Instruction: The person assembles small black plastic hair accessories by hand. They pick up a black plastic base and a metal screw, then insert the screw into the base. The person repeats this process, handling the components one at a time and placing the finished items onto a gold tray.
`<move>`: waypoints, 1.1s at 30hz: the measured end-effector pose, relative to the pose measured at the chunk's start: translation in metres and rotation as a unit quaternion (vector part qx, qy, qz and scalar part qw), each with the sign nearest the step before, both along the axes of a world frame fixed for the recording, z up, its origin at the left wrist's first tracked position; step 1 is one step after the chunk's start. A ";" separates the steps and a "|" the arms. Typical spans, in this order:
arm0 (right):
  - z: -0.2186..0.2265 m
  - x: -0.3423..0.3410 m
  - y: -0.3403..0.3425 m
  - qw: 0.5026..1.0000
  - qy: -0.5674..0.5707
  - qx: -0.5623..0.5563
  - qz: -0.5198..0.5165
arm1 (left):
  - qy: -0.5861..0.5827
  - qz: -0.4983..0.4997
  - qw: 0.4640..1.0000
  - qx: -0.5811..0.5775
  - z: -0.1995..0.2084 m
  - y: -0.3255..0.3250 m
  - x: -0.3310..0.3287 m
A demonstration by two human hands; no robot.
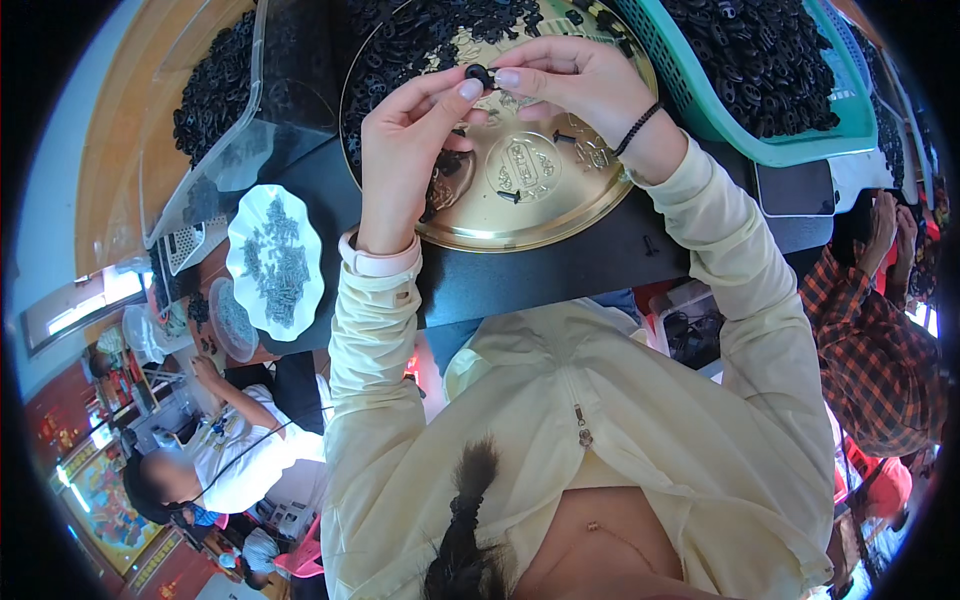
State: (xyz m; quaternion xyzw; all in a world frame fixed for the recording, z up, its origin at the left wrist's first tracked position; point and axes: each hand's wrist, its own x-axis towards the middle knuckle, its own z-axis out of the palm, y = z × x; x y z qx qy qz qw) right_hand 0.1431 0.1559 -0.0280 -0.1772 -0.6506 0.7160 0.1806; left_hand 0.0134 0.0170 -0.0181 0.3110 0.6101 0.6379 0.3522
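Note:
Both hands are raised over a round gold tray (590, 190) on a black table. My left hand (405, 150) and my right hand (570, 80) meet at their fingertips and pinch one small black ring-shaped part (479, 73) between them. A heap of the same black parts (420, 45) covers the tray's far half. A few loose black pins (508, 196) lie on the tray's bare gold face below my hands. My right wrist wears a black cord bracelet.
A teal basket (760, 110) full of black parts stands at the right. A clear plastic bin (215, 110) with black parts is at the left. A white scalloped dish (275, 260) holds small grey pieces. A phone (795, 188) lies near the basket. Other people sit at both sides.

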 end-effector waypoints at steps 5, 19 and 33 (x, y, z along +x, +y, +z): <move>-0.006 -0.003 -0.005 0.997 0.037 -0.061 -0.019 | -0.010 0.003 1.000 -0.007 0.002 -0.002 -0.001; -0.010 -0.004 -0.011 0.994 0.058 -0.077 -0.056 | 0.052 0.022 0.998 -0.027 0.006 0.000 0.008; -0.003 -0.006 -0.011 0.980 0.085 -0.117 0.136 | -0.136 -0.070 0.988 0.014 0.009 -0.012 0.001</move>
